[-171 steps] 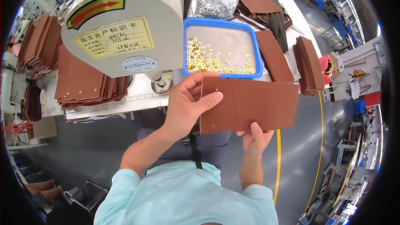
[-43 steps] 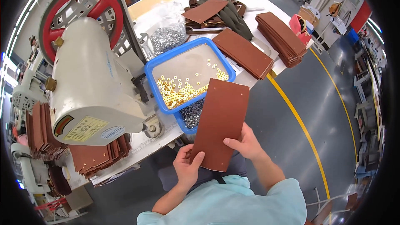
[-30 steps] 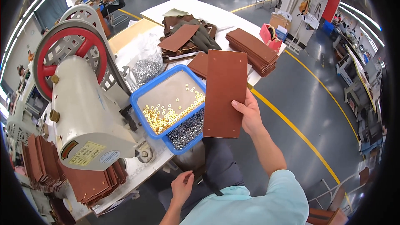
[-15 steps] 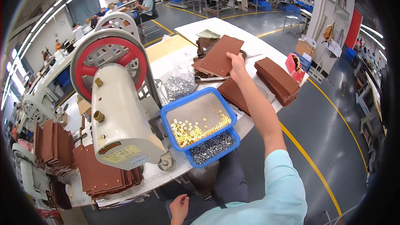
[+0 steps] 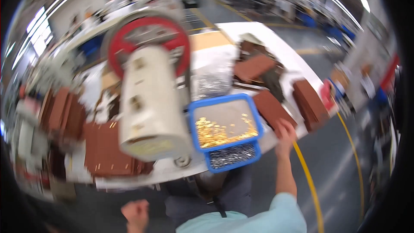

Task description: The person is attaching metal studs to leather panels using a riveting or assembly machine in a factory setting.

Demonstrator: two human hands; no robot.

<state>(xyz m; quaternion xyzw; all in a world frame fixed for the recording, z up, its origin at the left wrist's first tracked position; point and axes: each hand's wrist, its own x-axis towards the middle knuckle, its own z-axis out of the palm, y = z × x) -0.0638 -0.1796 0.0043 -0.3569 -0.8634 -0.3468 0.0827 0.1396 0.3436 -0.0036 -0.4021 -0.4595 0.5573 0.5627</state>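
My right hand is at the near right corner of a flat brown leather-like panel, its fingertips over the edge. Motion blur hides whether they grip it. Another brown panel lies on a dark crumpled heap farther back. Low at the left, my left hand is curled closed, away from the table; its inside is hidden. Between my hands, a blue tray of small gold ring-like pieces overlaps a second blue tray of small silvery metal pieces.
A cream machine with a red-spoked wheel stands left of the trays. Brown panels are stacked near left, far left and right. A clear bag of silvery pieces lies behind the trays.
The panel my right hand held now lies on the dark heap. That hand has come back toward me to another panel. The whole view has shifted and blurred.
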